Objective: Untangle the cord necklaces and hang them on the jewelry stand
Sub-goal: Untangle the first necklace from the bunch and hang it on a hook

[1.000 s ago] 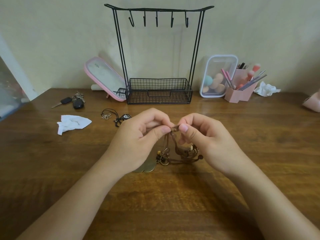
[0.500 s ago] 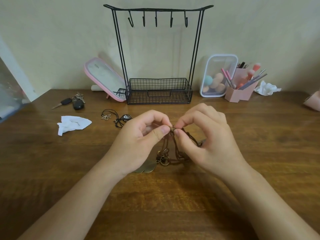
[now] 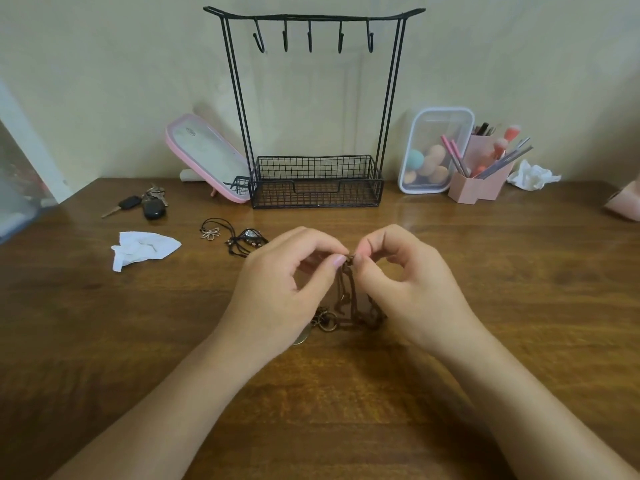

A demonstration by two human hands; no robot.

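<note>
Brown cords [image 3: 348, 289] pinched at knot by left hand [image 3: 277, 289] and right hand [image 3: 412, 285], near stand [image 3: 313, 109].

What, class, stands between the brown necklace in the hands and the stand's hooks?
Nothing visible. The left hand and right hand pinch the brown necklace straight in front of the stand, whose hooks are empty. The black necklaces lie off to the left.
</note>
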